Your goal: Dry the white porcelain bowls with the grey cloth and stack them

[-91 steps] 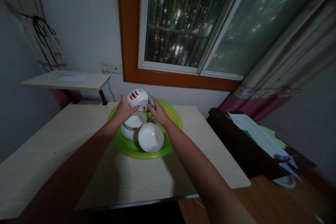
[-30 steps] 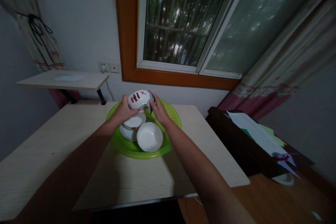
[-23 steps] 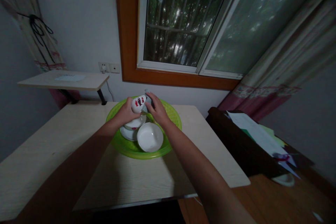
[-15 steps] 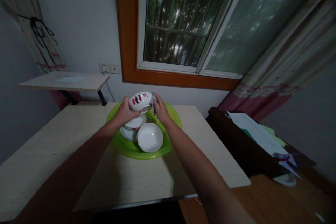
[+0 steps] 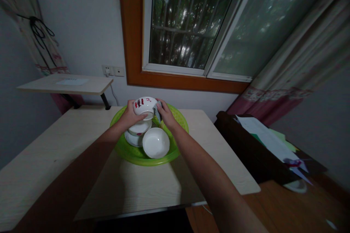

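My left hand (image 5: 130,115) is closed on the rim side of a white bowl (image 5: 144,106) with red and dark fish patterns, tilted above a green basin (image 5: 131,158). At the bowl's right side, my right hand (image 5: 166,114) is closed on a grey cloth (image 5: 158,111) pressed against it. Inside the basin, a white bowl (image 5: 156,143) stands at the front. Behind it to the left, another white bowl (image 5: 140,128) rests on a white plate (image 5: 132,139). Yellowish utensil handles (image 5: 161,124) show beneath my right hand; their kind is unclear.
The basin stands on a pale wooden table (image 5: 218,153). A small raised shelf (image 5: 68,86) with a paper on it is at the back left. Papers (image 5: 265,138) lie on a dark piece of furniture to the right. A window (image 5: 188,25) is behind.
The patterned bowl has turned and tipped slightly in my hands, showing more of its base. My right hand with the cloth has shifted a little left and down. The other dishes stay put.
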